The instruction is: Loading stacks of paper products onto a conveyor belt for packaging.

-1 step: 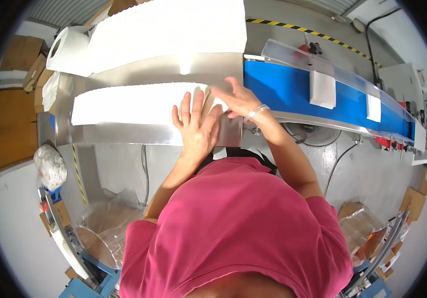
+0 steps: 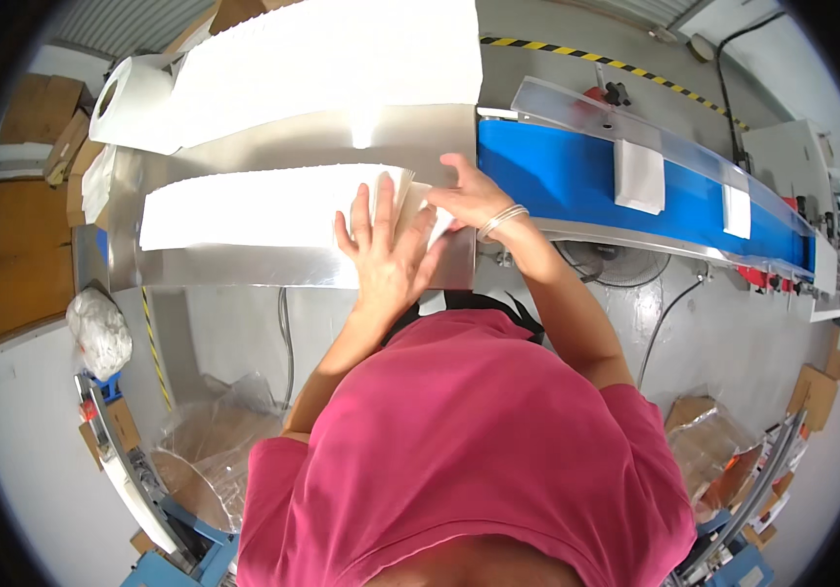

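Observation:
A long row of folded white paper sheets [image 2: 244, 207] stands on edge on a metal table [image 2: 244, 270]. Over its right end lies my left hand [image 2: 388, 252], fingers spread and stretched out, thumb apart. A small bundle of sheets [image 2: 442, 223] leans away from the row, between my two hands. My right hand [image 2: 476, 203], with a bracelet at the wrist, has its thumb side across the top of this bundle; one finger points away from me. The other fingers are partly hidden behind the paper, closed around it as far as I can see.
Behind lies a larger white paper stack [image 2: 332, 59], beside a white paper roll [image 2: 136, 103]. To the right runs a blue conveyor belt [image 2: 547, 157] with a clear guard [image 2: 674, 142], carrying a white folded packet [image 2: 640, 176] and another packet [image 2: 736, 210]. A fan [image 2: 620, 262] stands below.
The small bundle has tilted further from the row, opening a gap. My right hand's blurred thumb has drawn slightly right. The packets on the belt have shifted slightly right.

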